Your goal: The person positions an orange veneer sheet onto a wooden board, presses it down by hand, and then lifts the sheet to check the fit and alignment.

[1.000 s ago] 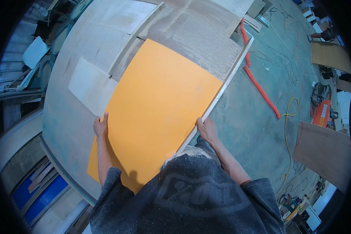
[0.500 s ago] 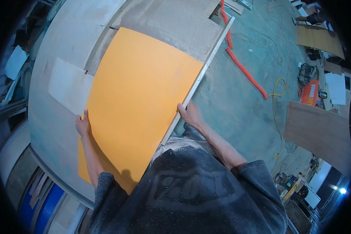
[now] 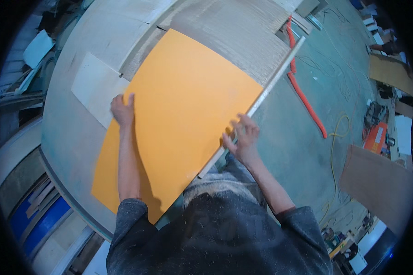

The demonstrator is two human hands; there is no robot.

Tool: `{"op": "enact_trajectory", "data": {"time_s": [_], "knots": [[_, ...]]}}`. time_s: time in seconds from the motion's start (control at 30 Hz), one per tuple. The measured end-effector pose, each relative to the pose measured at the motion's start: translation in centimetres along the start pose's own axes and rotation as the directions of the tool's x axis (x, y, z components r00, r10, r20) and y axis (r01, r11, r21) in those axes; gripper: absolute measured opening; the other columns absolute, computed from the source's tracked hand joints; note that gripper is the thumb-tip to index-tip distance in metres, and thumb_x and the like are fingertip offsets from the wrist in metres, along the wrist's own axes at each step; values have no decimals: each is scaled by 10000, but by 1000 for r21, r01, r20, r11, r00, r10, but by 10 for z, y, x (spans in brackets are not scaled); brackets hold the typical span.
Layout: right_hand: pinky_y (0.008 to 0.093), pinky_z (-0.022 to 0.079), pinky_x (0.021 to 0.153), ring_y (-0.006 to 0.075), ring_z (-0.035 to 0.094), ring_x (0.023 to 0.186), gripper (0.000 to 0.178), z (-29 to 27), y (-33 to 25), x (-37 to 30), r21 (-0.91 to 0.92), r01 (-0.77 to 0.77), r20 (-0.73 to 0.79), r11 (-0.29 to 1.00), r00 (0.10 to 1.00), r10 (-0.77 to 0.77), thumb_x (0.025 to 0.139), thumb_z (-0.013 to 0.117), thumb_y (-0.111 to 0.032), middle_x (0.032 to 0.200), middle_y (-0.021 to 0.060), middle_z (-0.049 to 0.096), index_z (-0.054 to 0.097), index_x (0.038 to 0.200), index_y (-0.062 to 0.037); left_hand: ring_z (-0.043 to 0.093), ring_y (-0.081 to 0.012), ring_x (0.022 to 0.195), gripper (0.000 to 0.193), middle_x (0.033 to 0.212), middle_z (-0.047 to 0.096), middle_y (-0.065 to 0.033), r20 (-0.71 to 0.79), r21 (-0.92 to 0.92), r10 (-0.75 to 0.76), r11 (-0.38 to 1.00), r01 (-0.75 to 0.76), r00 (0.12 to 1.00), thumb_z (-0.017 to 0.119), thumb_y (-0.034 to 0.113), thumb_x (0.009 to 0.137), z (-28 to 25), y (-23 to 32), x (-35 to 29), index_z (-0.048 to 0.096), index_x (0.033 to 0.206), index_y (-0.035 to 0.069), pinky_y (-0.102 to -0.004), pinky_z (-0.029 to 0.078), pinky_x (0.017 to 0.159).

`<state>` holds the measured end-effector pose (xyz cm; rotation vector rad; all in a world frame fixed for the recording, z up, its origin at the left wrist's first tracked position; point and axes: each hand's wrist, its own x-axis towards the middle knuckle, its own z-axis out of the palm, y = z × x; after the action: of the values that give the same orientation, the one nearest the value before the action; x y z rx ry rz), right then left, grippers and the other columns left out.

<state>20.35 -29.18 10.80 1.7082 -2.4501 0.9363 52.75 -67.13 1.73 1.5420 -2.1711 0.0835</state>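
A large yellow-orange sheet lies on a big pale worktable, its right side along a long pale strip at the table's edge. My left hand is closed at the sheet's left edge, thumb on top and fingers bent over the edge. Over the strip and the sheet's right edge, my right hand has its fingers spread, with the thumb toward the sheet. Nothing shows in its grasp. My left forearm crosses the lower left of the sheet and casts a shadow on it.
A thin white board lies left of the sheet. On the green floor, right, are a coiled red hose, a yellow cord and a brown panel. Another person's arm shows at far right. Boards stand below the table.
My left hand has slid farther up the sheet's left edge. My right hand has let go of the right edge and spread its fingers. The whole view has shifted a little.
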Motion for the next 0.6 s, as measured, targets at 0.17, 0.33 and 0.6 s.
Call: {"op": "enact_trajectory", "data": {"time_s": [0.17, 0.33, 0.6], "knots": [[360, 433, 822, 153, 602, 840, 281, 37, 22, -2, 113, 365, 208, 924, 901, -381, 853, 686, -363, 926, 0, 618, 671, 1003, -125, 586, -391, 1116, 607, 1127, 669, -115, 22, 104, -295, 951, 291, 955, 725, 652, 861, 33, 96, 17, 737, 1099, 94, -551, 454, 938], [314, 382, 606, 144, 529, 624, 251, 51, 32, 0, 112, 451, 165, 885, 870, -464, 765, 655, -317, 780, -21, 583, 685, 910, -115, 576, -356, 1117, 621, 1126, 650, -79, 87, 90, -300, 952, 292, 950, 705, 696, 858, 34, 89, 21, 739, 1106, 128, -578, 435, 943], [309, 423, 620, 141, 597, 662, 249, 55, 38, 13, 195, 477, 248, 857, 821, -514, 746, 694, -296, 760, -21, 627, 707, 885, -90, 588, -367, 1087, 675, 1071, 634, -99, 119, 159, -269, 955, 249, 956, 691, 730, 848, 33, 97, 28, 717, 1091, 100, -587, 453, 891]]}}
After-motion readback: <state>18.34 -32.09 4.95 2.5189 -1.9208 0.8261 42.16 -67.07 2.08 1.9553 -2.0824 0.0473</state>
